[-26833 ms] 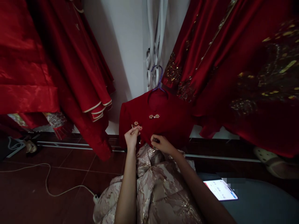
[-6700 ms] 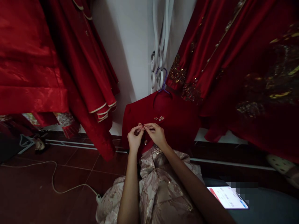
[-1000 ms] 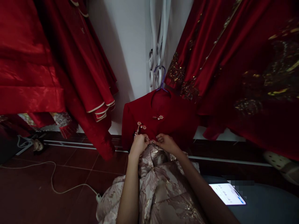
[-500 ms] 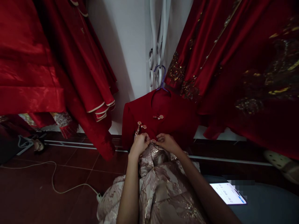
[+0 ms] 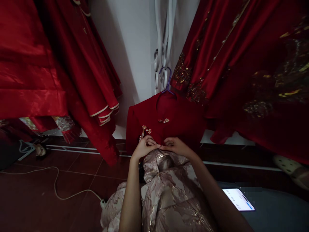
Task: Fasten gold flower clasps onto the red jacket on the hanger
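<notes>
A dark red jacket [image 5: 183,112] with an open neckline hangs on a purple hanger [image 5: 167,84] in front of me. My left hand [image 5: 146,149] and my right hand [image 5: 176,147] meet low on its front, thumbs and fingertips pinched together. Between them lies a beaded fastener, now almost covered by the fingers. A similar beaded fastener [image 5: 164,121] shows higher up, and a beaded ornament [image 5: 146,130] sits on the chest at left. Just below my hands is a shiny pinkish-gold patterned fabric [image 5: 166,190].
Red garments hang at left [image 5: 31,64] and right [image 5: 231,71]. White scroll metalwork [image 5: 164,38] stands behind the hanger. A lit phone [image 5: 238,199] lies at lower right, near a pale clog [image 5: 289,167]. A white cable [image 5: 56,183] crosses the tiled floor.
Both hands have drawn together over the beaded fastener, which showed between them before. My left wrist has shifted slightly left and my right forearm a little right, covering more of the phone.
</notes>
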Action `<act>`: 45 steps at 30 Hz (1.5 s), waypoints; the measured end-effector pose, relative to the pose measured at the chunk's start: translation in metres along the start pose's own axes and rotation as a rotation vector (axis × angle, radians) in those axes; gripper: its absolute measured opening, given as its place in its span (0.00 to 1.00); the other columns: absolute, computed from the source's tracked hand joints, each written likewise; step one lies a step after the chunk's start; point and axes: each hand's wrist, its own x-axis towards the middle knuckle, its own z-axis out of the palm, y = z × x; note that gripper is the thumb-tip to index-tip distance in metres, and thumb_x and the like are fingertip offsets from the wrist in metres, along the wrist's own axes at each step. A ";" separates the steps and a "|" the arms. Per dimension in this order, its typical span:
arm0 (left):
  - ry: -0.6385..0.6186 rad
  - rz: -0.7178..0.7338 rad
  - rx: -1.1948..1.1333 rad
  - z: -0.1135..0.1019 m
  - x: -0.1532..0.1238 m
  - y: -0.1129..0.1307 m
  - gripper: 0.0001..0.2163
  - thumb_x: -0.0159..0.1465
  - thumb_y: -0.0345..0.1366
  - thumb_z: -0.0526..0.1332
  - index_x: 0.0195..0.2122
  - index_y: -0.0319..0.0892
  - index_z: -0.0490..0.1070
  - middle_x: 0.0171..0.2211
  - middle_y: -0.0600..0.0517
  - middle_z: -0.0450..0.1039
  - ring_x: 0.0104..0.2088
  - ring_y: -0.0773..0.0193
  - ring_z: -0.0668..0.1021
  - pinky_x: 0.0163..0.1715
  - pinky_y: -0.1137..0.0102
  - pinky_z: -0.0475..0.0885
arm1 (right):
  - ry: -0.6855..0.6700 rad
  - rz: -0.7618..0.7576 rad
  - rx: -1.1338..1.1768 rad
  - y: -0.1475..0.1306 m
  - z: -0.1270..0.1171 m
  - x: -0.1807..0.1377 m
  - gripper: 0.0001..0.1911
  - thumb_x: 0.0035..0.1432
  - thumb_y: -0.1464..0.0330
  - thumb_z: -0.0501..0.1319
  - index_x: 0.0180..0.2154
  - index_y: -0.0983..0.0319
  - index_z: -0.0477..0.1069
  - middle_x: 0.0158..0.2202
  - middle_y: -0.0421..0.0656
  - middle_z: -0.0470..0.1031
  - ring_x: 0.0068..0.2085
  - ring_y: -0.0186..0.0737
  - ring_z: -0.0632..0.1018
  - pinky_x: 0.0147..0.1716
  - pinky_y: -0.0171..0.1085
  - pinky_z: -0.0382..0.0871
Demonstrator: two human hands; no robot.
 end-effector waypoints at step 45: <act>0.200 0.578 1.231 0.028 0.061 0.078 0.11 0.62 0.41 0.53 0.40 0.43 0.69 0.40 0.45 0.65 0.44 0.58 0.67 0.28 0.71 0.67 | -0.240 0.037 0.025 -0.005 -0.027 -0.014 0.22 0.38 0.55 0.67 0.30 0.64 0.67 0.28 0.41 0.73 0.31 0.35 0.71 0.32 0.34 0.63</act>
